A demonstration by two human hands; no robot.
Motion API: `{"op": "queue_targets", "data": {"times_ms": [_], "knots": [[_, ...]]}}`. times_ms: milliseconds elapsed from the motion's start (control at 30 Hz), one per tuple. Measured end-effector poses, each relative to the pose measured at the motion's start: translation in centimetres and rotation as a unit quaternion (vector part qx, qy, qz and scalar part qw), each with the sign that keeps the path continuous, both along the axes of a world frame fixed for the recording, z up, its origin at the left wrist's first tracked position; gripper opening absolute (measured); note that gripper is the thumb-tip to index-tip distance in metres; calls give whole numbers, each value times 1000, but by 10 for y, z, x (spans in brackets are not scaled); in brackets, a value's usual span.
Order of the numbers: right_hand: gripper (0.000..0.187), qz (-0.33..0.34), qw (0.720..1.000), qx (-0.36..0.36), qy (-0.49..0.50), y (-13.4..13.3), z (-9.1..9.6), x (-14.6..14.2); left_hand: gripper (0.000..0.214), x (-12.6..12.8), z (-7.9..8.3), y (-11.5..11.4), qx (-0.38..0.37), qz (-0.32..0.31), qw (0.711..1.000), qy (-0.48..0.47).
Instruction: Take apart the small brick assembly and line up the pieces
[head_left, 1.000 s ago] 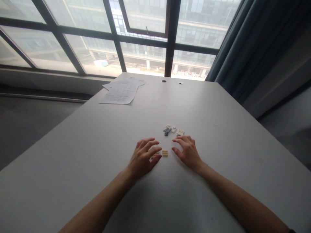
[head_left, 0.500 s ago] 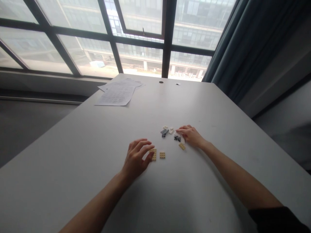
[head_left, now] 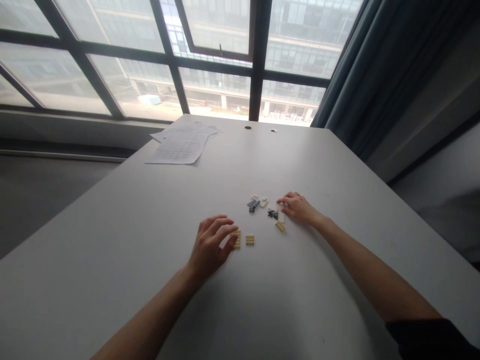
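My left hand (head_left: 213,243) rests on the table with its fingers curved. Its thumb and index finger are at a larger tan building-block plate (head_left: 237,240), partly covering it. A smaller tan plate (head_left: 250,240) lies just right of it, apart. My right hand (head_left: 295,207) is low over the right side of the loose pieces, fingers loosely apart, with nothing visible in them. By its fingertips are a long white piece (head_left: 281,217) and dark grey pieces (head_left: 273,214). Below these lies a slanted tan plate (head_left: 280,226).
Grey pieces (head_left: 253,204) and small white pieces (head_left: 264,202) lie between the hands, farther back. Printed sheets (head_left: 176,147) lie at the white table's (head_left: 157,210) far left. Two round fittings are by its far edge, below the window. A dark curtain (head_left: 348,75) hangs at right.
My right hand has drawn slightly to the right, and more of the white piece beside it shows. My left hand and the tan plates have stayed in place.
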State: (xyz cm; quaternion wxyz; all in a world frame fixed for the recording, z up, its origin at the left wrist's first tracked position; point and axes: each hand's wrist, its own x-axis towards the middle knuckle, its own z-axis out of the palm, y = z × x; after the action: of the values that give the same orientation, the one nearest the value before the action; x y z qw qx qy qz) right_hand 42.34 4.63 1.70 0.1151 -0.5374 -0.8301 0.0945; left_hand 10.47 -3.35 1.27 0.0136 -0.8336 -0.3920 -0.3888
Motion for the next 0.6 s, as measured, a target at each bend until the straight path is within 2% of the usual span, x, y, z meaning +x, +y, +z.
{"op": "queue_targets", "data": {"times_ms": [333,433,533,600], "knots": [[21,-44,998,40,34,-17,-8,-3,11,1,1,-1,8,-7,1000,0],[23,-54,991,42,113,-23,-11,-3,11,2,1,0,5,-8,1000,-1],[31,-76,960,-15,267,-32,-11,-4,10,3,1,0,-4,-8,1000,-7],[39,-96,912,-81,389,-41,-9,-7,10,5,2,0,-9,-2,1000,-11]]}}
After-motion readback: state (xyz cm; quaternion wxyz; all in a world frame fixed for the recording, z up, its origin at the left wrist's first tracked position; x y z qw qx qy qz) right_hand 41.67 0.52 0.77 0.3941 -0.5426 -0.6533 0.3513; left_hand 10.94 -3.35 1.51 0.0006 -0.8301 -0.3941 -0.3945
